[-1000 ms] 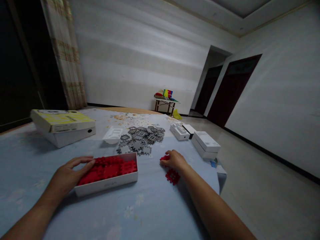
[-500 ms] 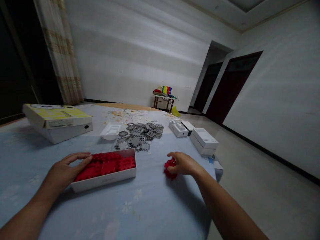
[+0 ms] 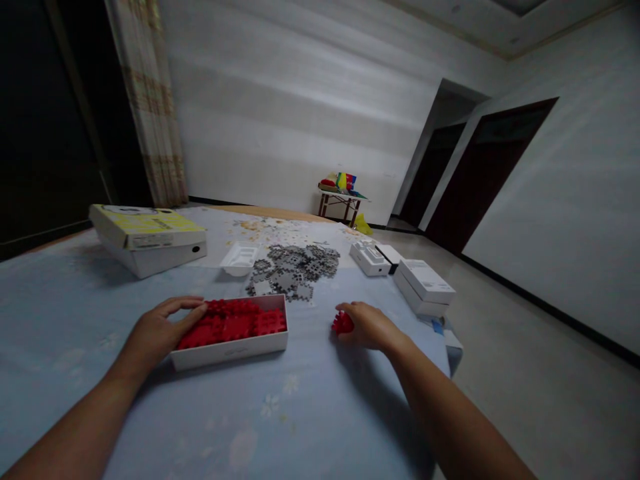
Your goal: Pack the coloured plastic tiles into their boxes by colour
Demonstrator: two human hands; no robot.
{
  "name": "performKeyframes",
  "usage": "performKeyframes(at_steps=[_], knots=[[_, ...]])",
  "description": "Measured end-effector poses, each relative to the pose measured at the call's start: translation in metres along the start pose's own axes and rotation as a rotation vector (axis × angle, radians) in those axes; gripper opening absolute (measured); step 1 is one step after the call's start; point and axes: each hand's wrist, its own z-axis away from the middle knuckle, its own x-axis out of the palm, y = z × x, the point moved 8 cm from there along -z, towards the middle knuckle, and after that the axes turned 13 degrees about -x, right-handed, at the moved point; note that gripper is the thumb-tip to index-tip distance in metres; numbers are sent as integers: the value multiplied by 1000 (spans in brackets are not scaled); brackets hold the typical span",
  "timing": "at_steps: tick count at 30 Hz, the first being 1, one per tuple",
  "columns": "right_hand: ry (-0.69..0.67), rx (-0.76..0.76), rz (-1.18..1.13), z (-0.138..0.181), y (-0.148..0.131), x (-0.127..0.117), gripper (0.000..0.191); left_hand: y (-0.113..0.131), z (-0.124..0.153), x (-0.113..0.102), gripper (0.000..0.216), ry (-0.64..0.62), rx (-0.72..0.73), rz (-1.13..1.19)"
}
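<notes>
A white open box (image 3: 235, 351) filled with red interlocking pieces (image 3: 237, 325) lies in front of me on the blue cloth. My left hand (image 3: 163, 330) grips its left end, with the thumb over the red pieces and the fingers along the far side. To the right of the box, my right hand (image 3: 367, 325) is closed around a red interlocking piece (image 3: 342, 323) with toothed edges. It is held low over the cloth, partly hidden by the fingers. Beyond the box lies a heap of grey interlocking pieces (image 3: 295, 267).
A white plastic tray (image 3: 241, 259) stands left of the grey heap. A yellow-and-white box (image 3: 150, 240) is at the back left. White boxes (image 3: 425, 283) line the table's right edge. A small table (image 3: 340, 195) with colourful things stands by the far wall.
My view has swung slightly left, so things sit further right in the picture. The red piece in my right hand has turned and shows less of its face. My left hand stays on the box.
</notes>
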Motion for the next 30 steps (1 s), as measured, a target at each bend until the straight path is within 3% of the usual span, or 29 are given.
performKeyframes(at_steps=[4,9,15,22,30], knots=[[77,-90,-59,-35,-11,-3,68,-1,1,0,42,-11,-1,-6],[-35,-102,-154,-59,-13,25,72,-6,-3,2,41,-23,-10,7],[8,-62,-272,-48,3,27,85,-11,-7,4,40,-20,-10,6],[28,-43,-307,-39,3,20,71,-9,-6,2,41,-1,20,-8],[58,-81,-273,-47,0,25,73,-8,-5,1,41,8,5,-12]])
